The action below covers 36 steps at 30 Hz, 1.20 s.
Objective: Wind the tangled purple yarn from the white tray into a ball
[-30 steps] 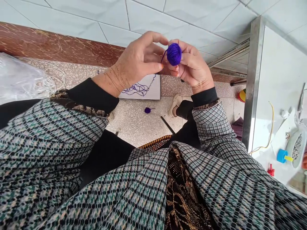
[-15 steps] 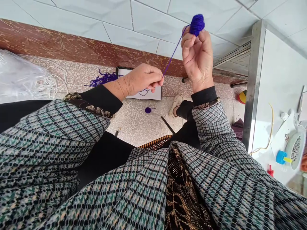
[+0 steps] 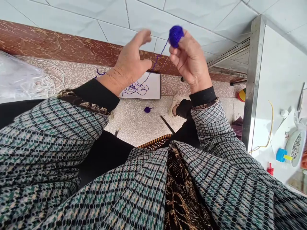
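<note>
I'm pinching the purple yarn ball (image 3: 176, 36) between the thumb and fingers of my right hand (image 3: 192, 60), holding it up clear of the floor (image 3: 136, 123). My left hand (image 3: 130, 59) is blurred, its thumb and fingers spread apart with a gap between them. From the ball a strand (image 3: 158, 57) slants down past my left thumb, so close that I can't tell if they touch, and crosses the far edge of the white board (image 3: 155, 83) near its right corner. A loose tangle (image 3: 140, 89) lies along the board's near edge, its left part hidden behind my wrist. A smaller purple ball (image 3: 147, 109) sits on the floor, just off that near edge. At my right, a yellow cord (image 3: 272, 124) trails to the left edge of the white table (image 3: 266, 70).
</note>
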Each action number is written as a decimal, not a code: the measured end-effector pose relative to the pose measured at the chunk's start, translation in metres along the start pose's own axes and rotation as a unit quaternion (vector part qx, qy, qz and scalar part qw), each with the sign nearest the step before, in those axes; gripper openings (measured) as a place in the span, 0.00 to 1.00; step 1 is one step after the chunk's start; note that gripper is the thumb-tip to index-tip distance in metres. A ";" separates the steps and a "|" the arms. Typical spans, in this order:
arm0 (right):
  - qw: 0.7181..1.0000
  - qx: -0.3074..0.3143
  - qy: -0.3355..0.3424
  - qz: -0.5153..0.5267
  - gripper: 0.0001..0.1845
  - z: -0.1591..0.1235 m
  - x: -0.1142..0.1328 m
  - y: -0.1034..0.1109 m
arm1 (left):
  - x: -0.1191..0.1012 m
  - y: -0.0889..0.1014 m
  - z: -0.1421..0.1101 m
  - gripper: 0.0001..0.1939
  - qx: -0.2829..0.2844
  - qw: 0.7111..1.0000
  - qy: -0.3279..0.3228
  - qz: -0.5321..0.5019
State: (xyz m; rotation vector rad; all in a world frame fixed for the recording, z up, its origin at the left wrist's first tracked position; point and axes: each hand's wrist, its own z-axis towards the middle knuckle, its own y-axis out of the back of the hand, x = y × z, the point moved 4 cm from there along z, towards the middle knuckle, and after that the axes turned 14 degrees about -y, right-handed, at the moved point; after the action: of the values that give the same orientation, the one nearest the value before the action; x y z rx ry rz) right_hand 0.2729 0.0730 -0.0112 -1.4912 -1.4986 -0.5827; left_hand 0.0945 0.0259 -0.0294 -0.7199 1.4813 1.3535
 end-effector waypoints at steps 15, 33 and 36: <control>0.994 -0.080 0.009 -0.067 0.16 0.020 0.000 0.014 | 0.003 -0.035 -0.003 0.17 0.058 0.985 0.068 -0.147; 0.969 0.228 0.019 -0.097 0.23 -0.012 -0.004 0.000 | 0.010 -0.004 -0.002 0.16 0.118 0.958 0.030 -0.261; 0.991 0.103 0.085 -0.001 0.20 -0.003 -0.005 0.000 | 0.009 -0.018 -0.005 0.20 0.179 0.942 0.028 -0.283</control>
State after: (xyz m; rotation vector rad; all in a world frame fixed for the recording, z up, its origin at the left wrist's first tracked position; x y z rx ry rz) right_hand 0.2729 0.0682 -0.0144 -1.2496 -1.3848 -0.5247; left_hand 0.1062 0.0186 -0.0456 -0.8630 1.3682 0.6122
